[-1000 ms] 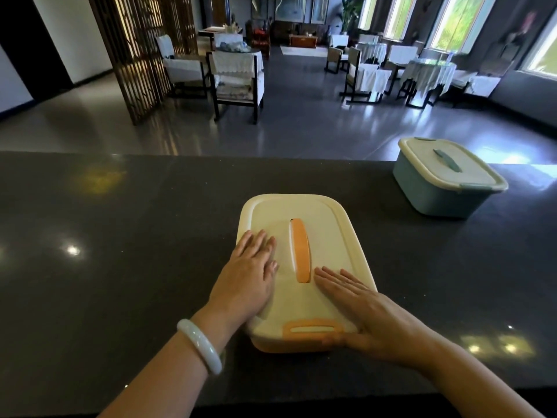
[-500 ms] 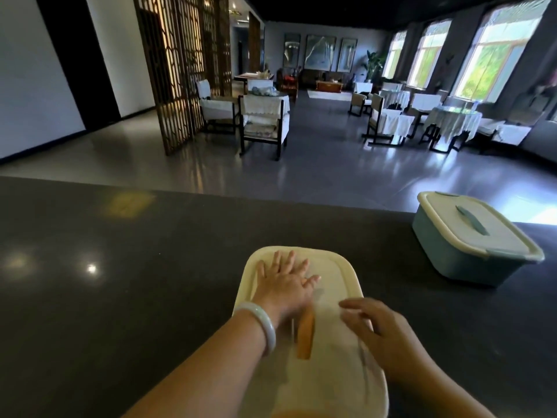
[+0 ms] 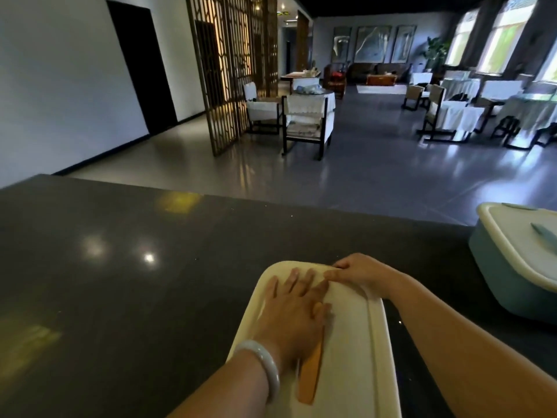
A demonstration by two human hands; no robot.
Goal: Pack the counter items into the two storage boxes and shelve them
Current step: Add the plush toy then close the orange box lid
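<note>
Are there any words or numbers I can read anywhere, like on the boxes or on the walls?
No, none can be read.
Cream lid with the orange handle: plain, no writing.
Blue-green box: no label on the part in view.
Three framed pictures on the far wall: paintings only, too far and blurred to show any text.
Green ceiling light: maybe a sign, too small and blurred to read.

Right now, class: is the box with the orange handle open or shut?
Shut. The cream lid lies flat over the box, with the left hand pressing on it and the right hand at its far edge.
</note>
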